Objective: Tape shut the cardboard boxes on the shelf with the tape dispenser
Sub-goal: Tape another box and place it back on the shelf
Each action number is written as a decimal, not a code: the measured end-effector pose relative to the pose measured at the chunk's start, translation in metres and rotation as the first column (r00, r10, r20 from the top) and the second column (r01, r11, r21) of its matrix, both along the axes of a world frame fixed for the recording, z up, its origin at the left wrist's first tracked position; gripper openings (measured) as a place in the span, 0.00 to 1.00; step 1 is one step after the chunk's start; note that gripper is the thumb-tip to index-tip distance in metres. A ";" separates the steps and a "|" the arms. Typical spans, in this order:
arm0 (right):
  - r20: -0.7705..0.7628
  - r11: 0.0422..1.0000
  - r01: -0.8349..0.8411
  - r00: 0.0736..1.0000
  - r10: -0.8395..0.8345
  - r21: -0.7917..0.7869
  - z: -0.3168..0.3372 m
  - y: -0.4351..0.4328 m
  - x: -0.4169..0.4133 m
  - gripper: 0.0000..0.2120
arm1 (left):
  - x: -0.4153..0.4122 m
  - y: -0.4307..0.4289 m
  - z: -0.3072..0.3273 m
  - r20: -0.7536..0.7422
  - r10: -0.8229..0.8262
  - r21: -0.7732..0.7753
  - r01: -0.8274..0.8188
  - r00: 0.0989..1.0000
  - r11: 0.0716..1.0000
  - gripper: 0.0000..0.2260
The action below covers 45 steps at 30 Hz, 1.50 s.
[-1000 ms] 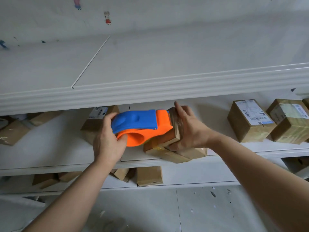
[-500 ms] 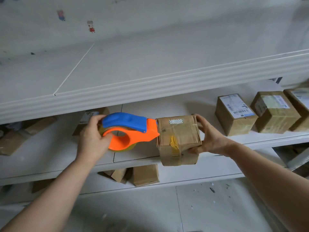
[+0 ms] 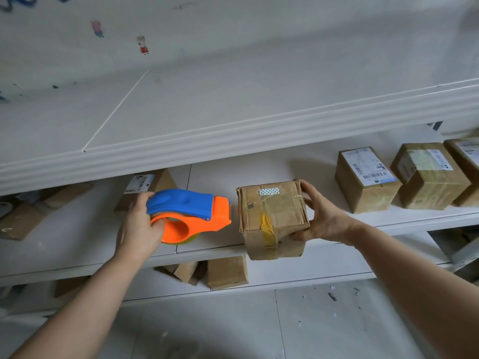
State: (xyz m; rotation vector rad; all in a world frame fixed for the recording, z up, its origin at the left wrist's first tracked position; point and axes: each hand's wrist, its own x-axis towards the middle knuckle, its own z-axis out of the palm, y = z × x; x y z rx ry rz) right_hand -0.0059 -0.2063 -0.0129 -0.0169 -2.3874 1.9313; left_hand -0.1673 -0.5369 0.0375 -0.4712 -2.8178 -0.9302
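At the front edge of the middle shelf, both arms reach forward from below, forearms bare and rising toward the boards. The left hand wraps round the rear of the tape dispenser, its fingers curled into the orange ring under the blue top cover, and holds it level with its nose pointing right. The right hand clasps the cardboard box from the right side, fingers bent over the far upper corner and thumb pressed on the near face. This box overlaps the shelf's lip; whether it rests on the board cannot be told. The dispenser's nose is just beside the box's left face, with a narrow gap between them. Clear tape crosses the top of the box and a yellow strip runs down its front. Counted: one dispenser and one held box. Three labelled boxes stand in a row on the same shelf at the right, and one labelled box stands behind the left hand. One upright box stands on the lower shelf among smaller cardboard pieces.
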 end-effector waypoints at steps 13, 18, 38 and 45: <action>0.109 0.335 -0.113 0.994 0.032 0.935 0.037 -0.040 -0.022 0.66 | 0.006 0.030 -0.003 0.002 -0.037 -0.041 0.037 0.999 0.998 0.22; 0.151 0.220 -0.161 0.987 0.059 0.962 0.034 -0.051 -0.026 0.59 | 0.005 0.032 -0.005 0.008 -0.057 -0.017 0.057 0.998 0.998 0.21; 0.275 0.919 0.027 0.950 -0.145 0.393 -0.009 -0.010 -0.030 0.61 | 0.026 0.083 0.018 -0.151 -0.166 -0.115 0.150 0.974 0.982 0.25; 0.148 0.804 0.050 0.974 -0.170 0.593 0.000 -0.006 -0.026 0.71 | 0.044 0.133 0.011 -0.110 -0.289 -0.187 0.266 0.951 0.946 0.28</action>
